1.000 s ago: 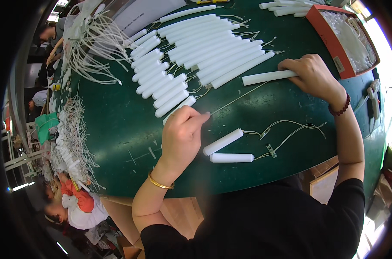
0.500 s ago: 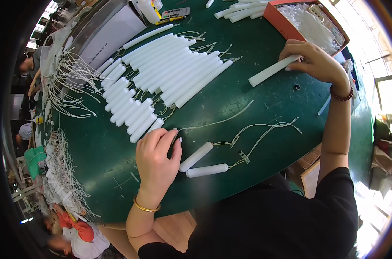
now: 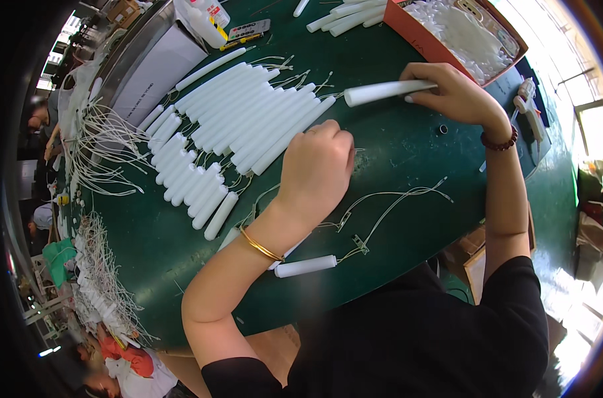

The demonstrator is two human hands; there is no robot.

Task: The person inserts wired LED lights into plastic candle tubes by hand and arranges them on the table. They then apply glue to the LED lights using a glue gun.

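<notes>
My right hand (image 3: 451, 94) grips a white tube (image 3: 381, 91) by one end; the tube's wider end points left above the green table. My left hand (image 3: 318, 162) has its fingers curled closed beside a long row of white tubes (image 3: 255, 113); whatever is between the fingertips is hidden. A thin pale wire (image 3: 269, 194) runs behind this hand. Under my left wrist, one short white tube is mostly covered. Near it lies another short white tube (image 3: 306, 266), its wires joined to a small circuit board (image 3: 360, 245). Several short tubes (image 3: 192, 186) lie grouped at the left.
An orange-red box (image 3: 421, 38) of clear plastic pieces stands at the far right. A small black ring (image 3: 443, 129) lies below my right hand, with a glue gun (image 3: 528, 106) further right. Loose wire bundles (image 3: 105, 146) and a white box (image 3: 156, 76) occupy the left side.
My left hand has moved up and right, from beside the short tubes to the long row's lower end. My right hand has shifted left with its tube, which is now closer to level.
</notes>
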